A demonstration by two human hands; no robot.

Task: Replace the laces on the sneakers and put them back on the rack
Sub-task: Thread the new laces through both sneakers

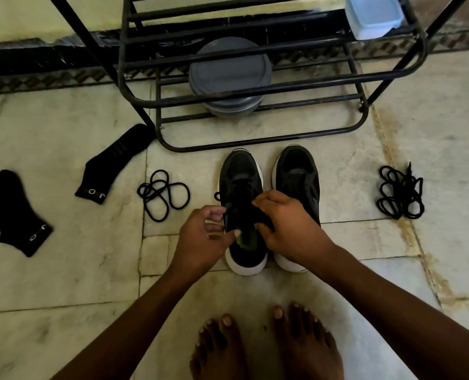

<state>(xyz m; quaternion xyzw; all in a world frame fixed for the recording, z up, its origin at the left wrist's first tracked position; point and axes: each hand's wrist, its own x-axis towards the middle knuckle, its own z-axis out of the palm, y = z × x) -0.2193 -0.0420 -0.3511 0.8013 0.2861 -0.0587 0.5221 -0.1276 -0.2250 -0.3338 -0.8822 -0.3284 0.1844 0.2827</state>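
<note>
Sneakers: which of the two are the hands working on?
The left sneaker, the one on the socks' side: left hand and right hand both grip at its opening. The right sneaker stands beside it, unheld.

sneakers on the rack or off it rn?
Off. Both sneakers stand upright on the floor, just in front of the rack; left hand and right hand are on one of them.

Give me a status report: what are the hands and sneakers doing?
Right grip clutches left sneaker at its opening. Left grip at the collar, hold unclear. Loose lace lies beside it; nothing blocks.
</note>
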